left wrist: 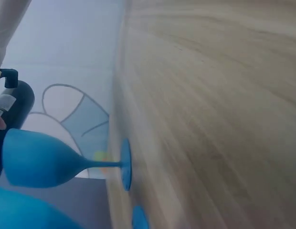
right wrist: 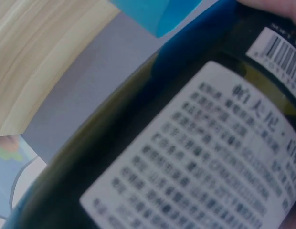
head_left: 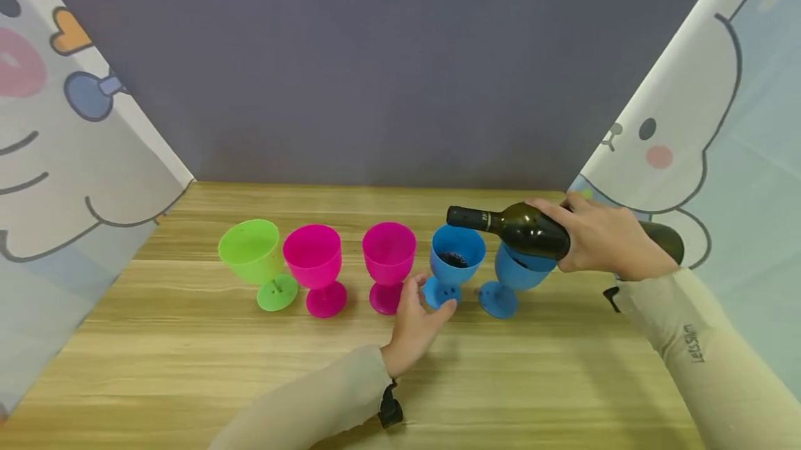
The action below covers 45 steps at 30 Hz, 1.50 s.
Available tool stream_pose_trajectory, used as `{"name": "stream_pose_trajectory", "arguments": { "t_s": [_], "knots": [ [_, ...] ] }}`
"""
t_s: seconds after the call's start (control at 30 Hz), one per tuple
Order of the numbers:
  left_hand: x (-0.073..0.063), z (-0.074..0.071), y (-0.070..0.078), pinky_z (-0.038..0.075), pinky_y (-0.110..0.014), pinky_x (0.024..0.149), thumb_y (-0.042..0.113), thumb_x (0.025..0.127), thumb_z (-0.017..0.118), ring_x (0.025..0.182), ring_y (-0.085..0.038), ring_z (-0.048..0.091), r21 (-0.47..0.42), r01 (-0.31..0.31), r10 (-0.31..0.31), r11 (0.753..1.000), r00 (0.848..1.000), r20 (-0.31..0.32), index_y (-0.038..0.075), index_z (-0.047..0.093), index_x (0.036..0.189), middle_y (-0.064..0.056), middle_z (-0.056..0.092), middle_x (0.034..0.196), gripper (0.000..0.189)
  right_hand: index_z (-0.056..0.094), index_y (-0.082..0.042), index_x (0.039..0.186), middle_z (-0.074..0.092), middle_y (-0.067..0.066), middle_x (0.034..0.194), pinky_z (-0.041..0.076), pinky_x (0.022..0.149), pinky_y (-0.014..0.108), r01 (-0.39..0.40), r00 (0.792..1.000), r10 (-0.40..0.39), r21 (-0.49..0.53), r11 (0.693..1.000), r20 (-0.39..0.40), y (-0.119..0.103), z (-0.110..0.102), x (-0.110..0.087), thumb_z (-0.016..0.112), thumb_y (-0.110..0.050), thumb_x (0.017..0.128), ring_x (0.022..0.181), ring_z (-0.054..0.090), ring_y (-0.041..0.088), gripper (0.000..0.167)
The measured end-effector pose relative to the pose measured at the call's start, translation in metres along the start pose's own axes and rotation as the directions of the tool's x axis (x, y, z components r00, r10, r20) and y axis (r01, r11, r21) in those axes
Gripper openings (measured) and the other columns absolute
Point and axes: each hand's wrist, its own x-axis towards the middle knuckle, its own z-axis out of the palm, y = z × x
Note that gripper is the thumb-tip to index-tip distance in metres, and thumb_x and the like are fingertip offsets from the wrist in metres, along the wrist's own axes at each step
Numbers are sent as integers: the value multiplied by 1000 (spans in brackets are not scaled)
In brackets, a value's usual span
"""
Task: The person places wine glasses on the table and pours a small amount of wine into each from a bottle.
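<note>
My right hand (head_left: 597, 238) grips a dark green wine bottle (head_left: 532, 227), held nearly level with its neck pointing left. The bottle mouth is over the inner blue goblet (head_left: 458, 255), which has dark liquid in it. In the right wrist view the bottle's white printed label (right wrist: 200, 157) fills much of the picture. My left hand (head_left: 416, 325) is at the foot of that inner goblet, thumb and fingers spread apart in a wide curve. The outer blue goblet (head_left: 510, 272) stands partly behind the bottle, with dark liquid showing inside.
Left of the blue goblets stand two magenta goblets, the nearer one (head_left: 389, 255) and the farther one (head_left: 313, 259), then a lime green goblet (head_left: 253, 252). All are on a wooden table (head_left: 188, 380). A grey wall (head_left: 375, 74) rises behind, with cartoon-printed panels (head_left: 676, 130) at both sides.
</note>
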Motion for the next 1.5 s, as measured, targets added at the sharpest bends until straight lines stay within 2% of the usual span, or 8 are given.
{"name": "stream_pose_trajectory", "arguments": {
  "t_s": [0.23, 0.4, 0.6, 0.83, 1.0, 1.23, 1.37, 1.5],
  "knots": [
    [-11, -37, 1, 49, -46, 90, 16, 85, 72, 106, -32, 56, 36, -123, 123, 992, 992, 7, -1, 51, 119, -13, 59, 114, 43, 41, -23, 140, 60, 16, 91, 44, 37, 39, -14, 999, 14, -5, 1000, 41, -4, -7, 10, 81, -26, 49, 65, 57, 24, 100],
    [-16, -60, 4, 53, -30, 76, 13, 83, 72, 96, -30, 58, 101, -190, 196, 977, 979, -60, 0, 57, 108, -10, 63, 102, 33, 38, -24, 143, 55, 14, 85, 39, 34, 34, -19, 997, 20, -7, 1000, 77, -9, -10, 20, 79, -23, 54, 56, 47, 18, 98],
    [-16, -75, 4, 48, -29, 70, 11, 81, 71, 90, -27, 56, 151, -225, 247, 963, 958, -146, 1, 59, 106, -10, 61, 101, 30, 38, -23, 144, 55, 12, 84, 40, 37, 33, 2, 996, -2, 1, 1000, 92, -15, -9, 29, 77, -23, 57, 55, 45, 16, 95],
    [-13, -83, -1, 48, -42, 76, 7, 78, 71, 96, -32, 54, 160, -252, 284, 954, 931, -228, -2, 57, 110, -16, 52, 109, 37, 37, -24, 144, 57, 13, 90, 43, 40, 34, 5, 992, -9, 30, 1000, 124, -23, -7, 42, 78, -21, 58, 61, 51, 20, 96],
    [-11, -79, -13, 47, -47, 81, 4, 78, 70, 104, -36, 51, 87, -270, 283, 959, 925, -254, -5, 50, 122, -19, 49, 117, 50, 35, -23, 145, 57, 13, 88, 37, 37, 28, 58, 992, -58, 5, 998, 108, -24, -7, 46, 80, -22, 58, 57, 47, 17, 97],
    [1, -71, -23, 44, -59, 89, 9, 81, 70, 117, -40, 41, 21, -302, 298, 953, 924, -238, -5, 37, 137, -21, 39, 137, 67, 35, -23, 145, 56, 13, 89, 38, 38, 29, 49, 990, -49, 4, 999, 134, -24, -5, 50, 79, -20, 59, 57, 46, 17, 97],
    [9, -72, -22, 44, -60, 88, 11, 81, 70, 119, -38, 40, 19, -268, 265, 963, 934, -241, -2, 36, 140, -19, 38, 138, 71, 36, -23, 145, 57, 14, 91, 44, 40, 34, 26, 990, -29, 25, 999, 138, -24, -6, 55, 79, -21, 60, 61, 51, 21, 96],
    [15, -71, -21, 42, -61, 91, 15, 81, 71, 119, -37, 39, -2, -224, 218, 975, 948, -233, -2, 32, 142, -19, 38, 138, 74, 36, -22, 145, 57, 14, 89, 42, 39, 32, 42, 991, -42, 6, 999, 125, -23, -6, 56, 79, -21, 59, 59, 49, 19, 96]
  ]
}}
